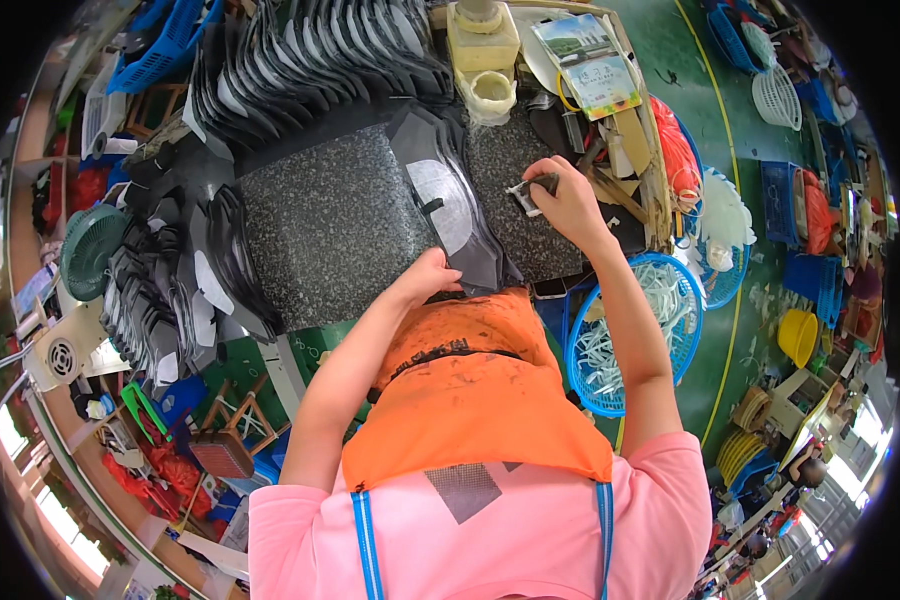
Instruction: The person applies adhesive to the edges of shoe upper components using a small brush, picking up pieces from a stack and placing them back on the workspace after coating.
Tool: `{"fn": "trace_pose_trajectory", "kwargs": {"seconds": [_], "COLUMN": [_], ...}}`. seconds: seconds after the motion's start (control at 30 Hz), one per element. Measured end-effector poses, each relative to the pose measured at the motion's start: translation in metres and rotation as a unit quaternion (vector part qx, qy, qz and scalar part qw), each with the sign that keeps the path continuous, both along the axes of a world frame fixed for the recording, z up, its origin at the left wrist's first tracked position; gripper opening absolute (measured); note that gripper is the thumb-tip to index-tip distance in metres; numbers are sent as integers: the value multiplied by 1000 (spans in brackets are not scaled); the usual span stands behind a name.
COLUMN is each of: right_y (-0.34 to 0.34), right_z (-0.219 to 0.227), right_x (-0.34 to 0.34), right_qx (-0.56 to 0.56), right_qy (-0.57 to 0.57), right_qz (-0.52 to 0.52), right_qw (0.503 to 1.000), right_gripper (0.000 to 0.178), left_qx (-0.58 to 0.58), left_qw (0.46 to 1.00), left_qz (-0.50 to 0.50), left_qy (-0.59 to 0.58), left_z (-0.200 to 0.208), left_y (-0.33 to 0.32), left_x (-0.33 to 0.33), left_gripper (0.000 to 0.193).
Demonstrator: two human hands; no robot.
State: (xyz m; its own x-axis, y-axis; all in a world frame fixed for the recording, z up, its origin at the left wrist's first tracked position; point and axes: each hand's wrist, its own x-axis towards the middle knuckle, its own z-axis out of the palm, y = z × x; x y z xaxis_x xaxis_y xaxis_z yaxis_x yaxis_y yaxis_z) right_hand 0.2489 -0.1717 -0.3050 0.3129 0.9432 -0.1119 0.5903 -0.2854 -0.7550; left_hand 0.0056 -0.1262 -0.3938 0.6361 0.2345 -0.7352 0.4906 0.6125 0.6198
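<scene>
My right hand (567, 205) is closed round a short dark-handled tool (526, 194) with a pale, flat end, held over the speckled dark board on the right. My left hand (430, 277) has its fingers curled at the near edge of a stack of curved black cut pieces (460, 215); what it pinches is hidden. The top piece carries a light grey patch, and a small black tab lies across its left edge. Left of this stack is a wide speckled grey slab (325, 215).
Overlapping black pieces (310, 60) fill the back, with more piles (160, 280) at the left. A crusted cream pot (491, 96) stands behind my right hand, near a booklet (590, 65). A blue basket of white strips (635, 335) sits beside my right forearm.
</scene>
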Motion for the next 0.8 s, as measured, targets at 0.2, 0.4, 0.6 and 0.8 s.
{"fn": "trace_pose_trajectory", "kwargs": {"seconds": [0.2,0.4,0.6,0.8], "right_y": [2,-7,-5,8], "right_z": [1,-2,-4,4], "right_x": [1,7,2,0], "right_qx": [-13,5,3,33], "right_qy": [11,2,20,-100], "right_qz": [-1,-13,-81,-47], "right_qw": [1000,1000,996,993], "right_gripper": [16,14,16,20], "left_qx": [-89,39,248,14], "left_qw": [983,947,959,985], "left_qz": [-35,-261,-104,165], "left_qy": [-159,-184,90,42], "left_z": [-7,25,19,19], "left_y": [2,4,44,12], "left_x": [-30,-99,-73,7], "left_gripper": [41,64,45,35]}}
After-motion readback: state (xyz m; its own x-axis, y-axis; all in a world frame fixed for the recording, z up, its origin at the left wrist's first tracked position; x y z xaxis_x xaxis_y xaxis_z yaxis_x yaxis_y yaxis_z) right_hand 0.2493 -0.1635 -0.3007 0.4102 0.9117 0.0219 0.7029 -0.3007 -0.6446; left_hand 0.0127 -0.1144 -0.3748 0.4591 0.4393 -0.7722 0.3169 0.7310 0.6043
